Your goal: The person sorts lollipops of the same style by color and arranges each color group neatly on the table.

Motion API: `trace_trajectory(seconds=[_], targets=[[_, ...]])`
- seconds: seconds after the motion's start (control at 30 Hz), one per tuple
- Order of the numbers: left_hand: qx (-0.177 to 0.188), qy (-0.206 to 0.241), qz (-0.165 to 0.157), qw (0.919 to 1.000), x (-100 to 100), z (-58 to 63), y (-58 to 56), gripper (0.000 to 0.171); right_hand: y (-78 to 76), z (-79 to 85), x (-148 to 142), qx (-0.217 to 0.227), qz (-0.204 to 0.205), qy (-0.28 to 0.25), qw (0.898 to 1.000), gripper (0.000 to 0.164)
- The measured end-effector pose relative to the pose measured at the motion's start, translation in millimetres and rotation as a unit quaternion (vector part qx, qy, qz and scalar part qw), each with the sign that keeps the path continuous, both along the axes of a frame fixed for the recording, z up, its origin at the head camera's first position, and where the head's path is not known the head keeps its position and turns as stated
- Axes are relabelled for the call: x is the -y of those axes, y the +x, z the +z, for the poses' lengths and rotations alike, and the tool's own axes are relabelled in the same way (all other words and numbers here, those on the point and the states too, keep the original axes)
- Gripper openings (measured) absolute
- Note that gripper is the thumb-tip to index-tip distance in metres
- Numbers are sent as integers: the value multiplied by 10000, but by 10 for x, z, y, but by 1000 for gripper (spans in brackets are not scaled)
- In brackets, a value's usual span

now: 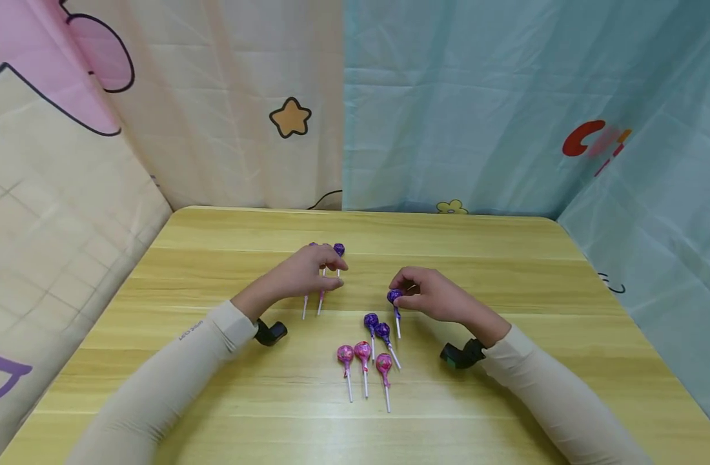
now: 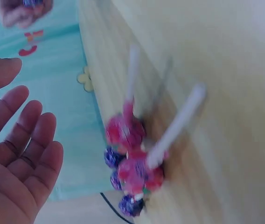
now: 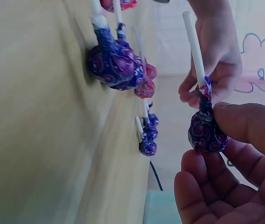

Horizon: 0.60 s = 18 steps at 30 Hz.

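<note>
My right hand [image 1: 433,294] pinches a purple-wrapped lollipop [image 3: 208,133] by its round head, between thumb and fingers; the white stick points up past the thumb in the right wrist view. With loosely bent fingers and nothing held, my left hand [image 1: 301,272] is over the farther lollipops, partly hiding them. One purple head [image 1: 339,249] shows beyond its fingers. Between the hands and nearer to me lie two purple lollipops [image 1: 371,321]. In front of those are three pink lollipops [image 1: 345,354], sticks toward me. The left wrist view shows pink lollipops [image 2: 142,175] beside the open palm.
The lollipops lie on a light wooden table [image 1: 227,400]. Printed curtains [image 1: 448,116] hang behind its far edge and along both sides. A black wrist camera [image 1: 270,332] is strapped under the left wrist, another [image 1: 462,355] under the right.
</note>
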<state>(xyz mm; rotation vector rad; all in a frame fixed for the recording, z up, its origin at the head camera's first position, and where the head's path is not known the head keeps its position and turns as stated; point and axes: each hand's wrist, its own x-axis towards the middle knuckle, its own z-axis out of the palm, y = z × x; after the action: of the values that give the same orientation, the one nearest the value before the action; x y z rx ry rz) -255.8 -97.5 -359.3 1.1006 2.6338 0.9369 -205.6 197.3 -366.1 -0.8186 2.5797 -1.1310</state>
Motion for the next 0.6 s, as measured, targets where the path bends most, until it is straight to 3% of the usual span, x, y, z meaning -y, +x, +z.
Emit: trace_trajectory(seconds=[0.13, 0.33, 0.47, 0.6], targets=[[262, 314, -3, 9992, 2, -43, 238, 31, -98, 23, 48, 16, 9, -77, 10000, 13], [748, 418, -22, 9963, 30, -126, 572, 27, -241, 82, 146, 48, -16, -191, 9998, 13], [1148, 414, -118, 9925, 6, -162, 737, 24, -328, 121, 223, -24, -60, -163, 9998, 14], [1206, 244, -67, 9924, -19, -228, 870, 25, -442, 119, 312, -44, -136, -92, 9999, 14]])
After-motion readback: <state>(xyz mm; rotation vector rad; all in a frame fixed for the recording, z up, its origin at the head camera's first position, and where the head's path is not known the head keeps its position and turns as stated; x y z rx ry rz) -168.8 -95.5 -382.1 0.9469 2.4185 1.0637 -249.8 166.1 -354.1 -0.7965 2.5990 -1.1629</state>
